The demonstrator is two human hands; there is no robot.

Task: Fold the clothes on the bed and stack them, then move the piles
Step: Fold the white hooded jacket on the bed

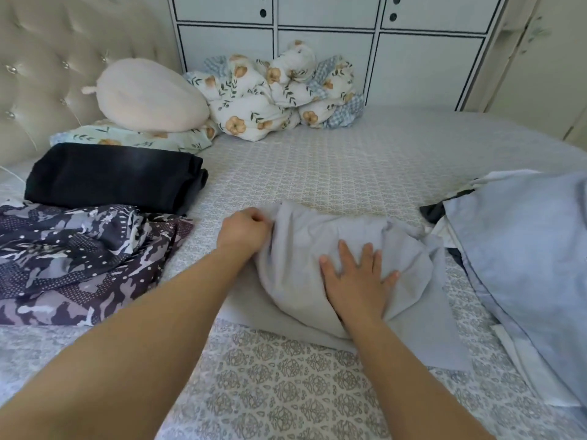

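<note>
A pale grey garment [346, 249] lies on the bed [317, 173], in the middle of the near part, partly folded and bulging upward. The left hand [244, 233] is at the left edge of this garment, with the fingers curled round a fold of the cloth, so its grip is closed on the garment. The right hand [359, 281] lies flat on top of the same garment, the fingers straight and spread, pressing the cloth down; its grip is open.

Toward the left edge of the bed there is a folded black garment [111, 176], and just in front of it, closer to the near edge, a dark patterned garment [79, 262] in purple and grey that lies loose and wrinkled. The two touch each other or nearly so. At the right edge of the bed lies a heap of clothes with a light blue garment [521, 265] on top; white and dark pieces show under it.

At the far side of the bed, near the headboard [47, 58], a cream pillow [149, 96] rests on a flat floral pillow [133, 138]. Beside them a bundled floral blanket [276, 93] lies against the white wardrobe [428, 58]. The bed is covered by a sheet with a small grey pattern.
</note>
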